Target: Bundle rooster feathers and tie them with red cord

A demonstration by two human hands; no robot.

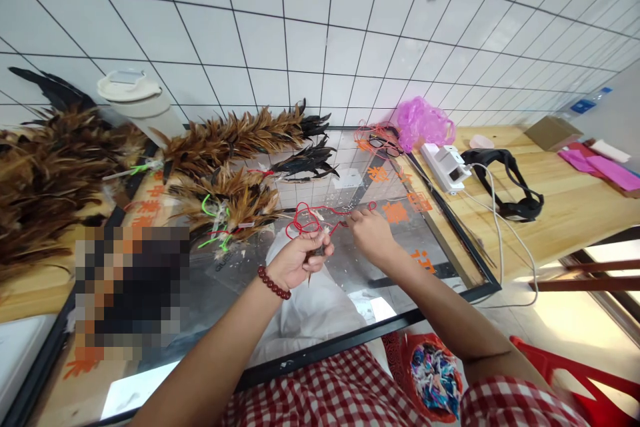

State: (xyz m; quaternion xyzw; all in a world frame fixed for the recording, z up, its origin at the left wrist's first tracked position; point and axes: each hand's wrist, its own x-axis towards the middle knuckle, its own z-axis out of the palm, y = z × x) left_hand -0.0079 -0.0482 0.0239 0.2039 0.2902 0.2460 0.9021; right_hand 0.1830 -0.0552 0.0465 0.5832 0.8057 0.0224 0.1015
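Observation:
Over the glass panel (400, 287), my left hand (300, 259) is closed around a small bunch of brown feathers (311, 275), pale quill ends up; most of the bunch is hidden by the fingers. My right hand (369, 232), a little to the right, pinches a red cord (306, 213). The cord lies in loose loops on the glass and runs taut between the two hands. Left of the hands lies a bundle of brown feathers (250, 197) with green ties. Behind it, a dark feather bunch (305, 161) is tied in red.
A long feather strand (240, 130) and a white tumbler (140, 103) stand along the tiled wall. More feathers (45, 173) pile up at left. Glasses (385, 145), a pink plastic bag (425, 121), a white power strip (445, 165) and a black strap (515, 187) lie at right.

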